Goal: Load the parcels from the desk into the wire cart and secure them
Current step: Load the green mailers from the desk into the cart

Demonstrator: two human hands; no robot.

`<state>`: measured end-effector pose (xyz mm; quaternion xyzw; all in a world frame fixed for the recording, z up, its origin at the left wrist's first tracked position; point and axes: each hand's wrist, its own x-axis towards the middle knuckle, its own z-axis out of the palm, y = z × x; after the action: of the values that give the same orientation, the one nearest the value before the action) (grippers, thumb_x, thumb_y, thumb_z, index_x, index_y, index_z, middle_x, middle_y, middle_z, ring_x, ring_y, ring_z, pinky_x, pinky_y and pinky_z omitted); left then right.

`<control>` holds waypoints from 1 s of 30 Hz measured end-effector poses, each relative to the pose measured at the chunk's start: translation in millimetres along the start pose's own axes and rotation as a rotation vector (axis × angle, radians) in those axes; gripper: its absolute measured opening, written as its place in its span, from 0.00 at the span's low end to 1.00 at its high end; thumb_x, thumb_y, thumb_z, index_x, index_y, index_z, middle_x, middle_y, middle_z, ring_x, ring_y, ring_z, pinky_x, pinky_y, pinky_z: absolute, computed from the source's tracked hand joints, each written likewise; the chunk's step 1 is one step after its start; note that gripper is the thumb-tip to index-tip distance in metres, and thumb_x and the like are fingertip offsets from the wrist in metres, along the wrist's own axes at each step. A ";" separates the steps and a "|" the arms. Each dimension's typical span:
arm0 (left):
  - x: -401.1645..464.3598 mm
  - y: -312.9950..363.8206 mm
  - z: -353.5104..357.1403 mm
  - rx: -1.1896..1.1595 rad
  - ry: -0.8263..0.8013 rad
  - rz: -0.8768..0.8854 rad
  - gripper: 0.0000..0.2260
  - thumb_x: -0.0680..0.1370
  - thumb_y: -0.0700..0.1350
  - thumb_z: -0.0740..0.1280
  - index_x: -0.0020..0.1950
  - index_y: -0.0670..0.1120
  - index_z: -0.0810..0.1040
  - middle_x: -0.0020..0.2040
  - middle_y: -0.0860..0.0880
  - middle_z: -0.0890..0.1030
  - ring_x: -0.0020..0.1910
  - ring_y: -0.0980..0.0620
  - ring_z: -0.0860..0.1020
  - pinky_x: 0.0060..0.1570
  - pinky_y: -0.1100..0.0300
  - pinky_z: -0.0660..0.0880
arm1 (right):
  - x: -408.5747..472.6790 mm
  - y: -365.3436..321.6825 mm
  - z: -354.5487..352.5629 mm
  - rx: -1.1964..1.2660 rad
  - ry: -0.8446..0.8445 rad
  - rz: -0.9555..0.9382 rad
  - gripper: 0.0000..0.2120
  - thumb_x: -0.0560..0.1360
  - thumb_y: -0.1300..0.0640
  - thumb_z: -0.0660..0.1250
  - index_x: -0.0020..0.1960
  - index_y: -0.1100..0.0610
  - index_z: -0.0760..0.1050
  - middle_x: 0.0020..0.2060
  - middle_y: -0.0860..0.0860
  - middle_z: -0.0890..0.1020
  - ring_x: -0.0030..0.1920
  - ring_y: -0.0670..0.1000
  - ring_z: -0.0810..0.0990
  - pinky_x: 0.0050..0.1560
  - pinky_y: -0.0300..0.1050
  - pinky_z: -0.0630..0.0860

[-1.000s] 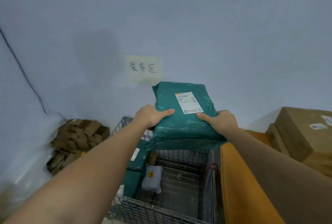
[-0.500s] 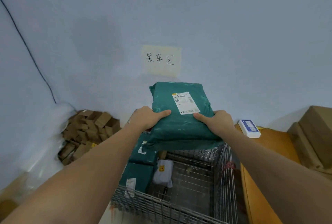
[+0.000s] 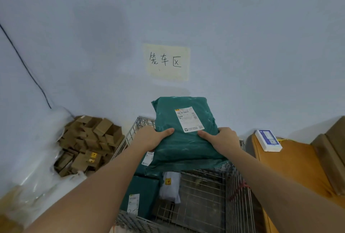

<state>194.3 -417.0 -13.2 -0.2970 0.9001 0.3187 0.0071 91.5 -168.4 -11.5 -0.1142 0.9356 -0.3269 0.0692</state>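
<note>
Green plastic, wrinkled and glossy, fills the middle of the frame: a teal parcel held in the air over the wire cart, its white shipping label facing up. The left hand grips its left edge and the right hand its right edge, each thumb pressed flat on top while the other fingers curl out of sight beneath.

Against the frame half a second ago, the parcel sits a little lower and further right in the picture, and more of the cart's far rim shows behind it at centre left; the grip itself looks unchanged. The handwritten paper sign on the wall has also slid rightward.

Down in the cart, at lower centre, two more teal parcels lie stacked along the left side, with a small grey mailer bearing a yellow sticker beside them. The held parcel hides the cart's back half, and the near rim is cut off by the bottom edge.

At lower right the orange bench carries a white and blue box and brown cartons cropped by the frame. At middle left, a clear bag of small cardboard boxes slumps against the wall. The label print is too small to read.
</note>
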 end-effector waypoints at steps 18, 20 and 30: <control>112.3 -45.4 105.4 -0.199 -0.236 -0.195 0.25 0.68 0.69 0.74 0.49 0.50 0.84 0.46 0.50 0.86 0.43 0.51 0.85 0.50 0.51 0.83 | 88.2 80.0 113.5 0.089 -0.139 0.175 0.33 0.60 0.22 0.67 0.49 0.48 0.78 0.39 0.42 0.81 0.37 0.43 0.80 0.34 0.38 0.76; 121.8 -56.3 124.0 -0.205 -0.263 -0.195 0.24 0.67 0.70 0.73 0.49 0.52 0.82 0.47 0.51 0.86 0.43 0.53 0.84 0.47 0.54 0.83 | 88.5 91.6 130.4 0.104 -0.136 0.216 0.33 0.61 0.23 0.68 0.51 0.48 0.78 0.39 0.41 0.82 0.37 0.42 0.81 0.35 0.39 0.78; 155.8 -149.9 261.3 -0.295 -0.489 -0.277 0.23 0.66 0.69 0.76 0.52 0.57 0.85 0.43 0.63 0.86 0.41 0.62 0.84 0.49 0.61 0.82 | 68.6 180.8 254.4 0.147 -0.198 0.633 0.41 0.57 0.24 0.71 0.63 0.45 0.75 0.47 0.42 0.82 0.43 0.44 0.78 0.46 0.38 0.74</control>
<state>100.7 -441.7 -338.3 -0.3290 0.7668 0.5039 0.2233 46.8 -200.4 -326.3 0.1559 0.8873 -0.3429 0.2660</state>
